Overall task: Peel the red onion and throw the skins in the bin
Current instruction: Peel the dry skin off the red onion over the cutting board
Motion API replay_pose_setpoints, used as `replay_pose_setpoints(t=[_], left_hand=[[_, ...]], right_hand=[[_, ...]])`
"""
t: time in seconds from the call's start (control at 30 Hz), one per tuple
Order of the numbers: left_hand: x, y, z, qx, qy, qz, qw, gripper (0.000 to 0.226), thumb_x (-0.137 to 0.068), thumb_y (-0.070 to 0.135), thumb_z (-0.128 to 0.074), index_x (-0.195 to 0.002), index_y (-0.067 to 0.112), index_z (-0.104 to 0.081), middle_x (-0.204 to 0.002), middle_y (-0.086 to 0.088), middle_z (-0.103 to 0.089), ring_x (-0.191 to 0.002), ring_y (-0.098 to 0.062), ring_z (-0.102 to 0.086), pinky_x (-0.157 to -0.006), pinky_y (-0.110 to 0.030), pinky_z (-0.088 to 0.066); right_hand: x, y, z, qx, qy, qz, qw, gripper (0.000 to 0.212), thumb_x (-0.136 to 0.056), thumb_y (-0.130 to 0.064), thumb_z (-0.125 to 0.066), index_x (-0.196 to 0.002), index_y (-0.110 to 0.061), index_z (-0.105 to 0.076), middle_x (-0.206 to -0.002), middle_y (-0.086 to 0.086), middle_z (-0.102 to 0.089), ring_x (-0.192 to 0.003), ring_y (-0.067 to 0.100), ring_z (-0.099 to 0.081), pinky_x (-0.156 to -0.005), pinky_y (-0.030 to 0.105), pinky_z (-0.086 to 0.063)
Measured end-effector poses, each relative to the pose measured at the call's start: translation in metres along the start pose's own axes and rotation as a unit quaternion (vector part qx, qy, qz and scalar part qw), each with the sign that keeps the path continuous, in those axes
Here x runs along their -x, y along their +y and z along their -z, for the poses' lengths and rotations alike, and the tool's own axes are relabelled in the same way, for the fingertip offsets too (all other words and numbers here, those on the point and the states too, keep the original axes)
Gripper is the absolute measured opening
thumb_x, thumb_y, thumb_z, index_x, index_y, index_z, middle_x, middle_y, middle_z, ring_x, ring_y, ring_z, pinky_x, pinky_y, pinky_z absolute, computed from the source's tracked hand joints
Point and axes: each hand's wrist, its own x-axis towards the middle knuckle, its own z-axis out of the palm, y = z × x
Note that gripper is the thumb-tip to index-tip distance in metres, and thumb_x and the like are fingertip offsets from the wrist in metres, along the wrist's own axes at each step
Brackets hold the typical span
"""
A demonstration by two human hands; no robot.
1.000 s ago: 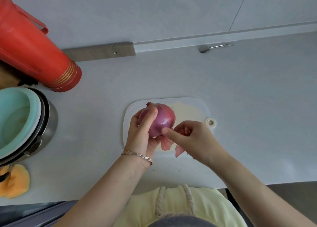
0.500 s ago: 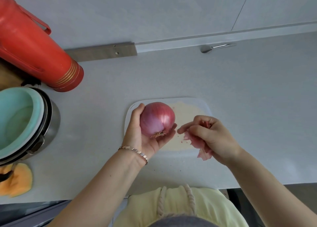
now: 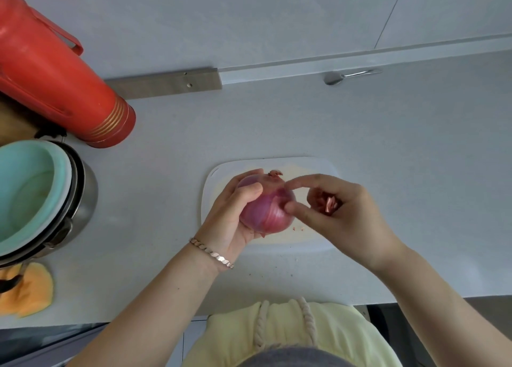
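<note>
The red onion (image 3: 270,208) was held just above the white cutting board (image 3: 313,165), gripped in the left hand (image 3: 230,217) with fingers curled round it. The right hand (image 3: 346,214) touched its side with thumb and forefinger, its other fingers curled on peeled skins (image 3: 328,204), all over the grey counter (image 3: 388,145).

A kitchen is indicated. A cutting board (image 3: 313,243), stacked pots (image 3: 86,195), a flask (image 3: 55,89) and perhaps a spoon (image 3: 335,78) are set on a counter (image 3: 388,145).
</note>
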Motion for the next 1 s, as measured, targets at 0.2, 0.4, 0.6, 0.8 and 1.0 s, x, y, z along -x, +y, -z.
replay_pose_setpoints(t=[0.2, 0.4, 0.6, 0.8, 1.0], left_hand=[[0.000, 0.003, -0.003, -0.041, 0.019, -0.028, 0.999, 0.050, -0.051, 0.036, -0.067, -0.099, 0.024, -0.061, -0.100, 0.004, -0.071, -0.081, -0.021, -0.068, -0.059, -0.034, -0.046], [0.000, 0.003, -0.005, -0.052, 0.043, -0.025, 0.997, 0.052, -0.049, 0.037, -0.068, -0.099, 0.024, -0.061, -0.112, -0.010, -0.067, -0.087, -0.030, -0.066, -0.058, -0.034, -0.048], [0.001, 0.001, -0.006, -0.052, 0.063, -0.019, 0.996, 0.055, -0.048, 0.037, -0.070, -0.100, 0.025, -0.062, -0.117, -0.008, -0.066, -0.097, -0.036, -0.066, -0.067, -0.051, -0.053], [0.004, 0.004, -0.009, -0.075, 0.071, -0.019, 0.995, 0.054, -0.042, 0.040, -0.067, -0.095, 0.027, -0.063, -0.107, -0.002, -0.068, -0.081, -0.021, -0.067, -0.055, -0.035, -0.052], [0.005, 0.006, -0.011, -0.094, 0.076, -0.024, 0.992, 0.056, -0.042, 0.040, -0.068, -0.095, 0.027, -0.063, -0.107, -0.001, -0.069, -0.085, -0.022, -0.068, -0.058, -0.034, -0.052]], right_hand=[[0.001, 0.002, -0.005, 0.093, 0.004, 0.090, 0.992, 0.026, -0.070, -0.020, -0.071, -0.096, -0.024, -0.069, -0.064, -0.020, -0.042, -0.055, 0.000, -0.043, -0.056, 0.004, -0.034], [0.003, 0.007, -0.009, 0.142, 0.033, 0.130, 0.981, 0.016, -0.074, -0.019, -0.071, -0.089, -0.015, -0.072, -0.069, -0.017, -0.042, -0.056, 0.001, -0.042, -0.057, 0.003, -0.033], [0.008, 0.011, -0.011, 0.153, 0.045, 0.141, 0.977, 0.017, -0.079, -0.025, -0.061, -0.084, -0.013, -0.072, -0.070, -0.005, -0.052, -0.060, 0.008, -0.049, -0.057, 0.006, -0.037], [0.008, 0.014, -0.010, 0.131, 0.037, 0.119, 0.984, 0.011, -0.077, -0.026, -0.066, -0.082, -0.017, -0.068, -0.071, -0.012, -0.051, -0.061, 0.000, -0.047, -0.060, 0.005, -0.036], [0.006, 0.014, -0.009, 0.142, 0.033, 0.145, 0.979, 0.021, -0.078, -0.027, -0.062, -0.091, -0.013, -0.072, -0.073, -0.006, -0.055, -0.062, 0.004, -0.048, -0.061, 0.003, -0.037]])
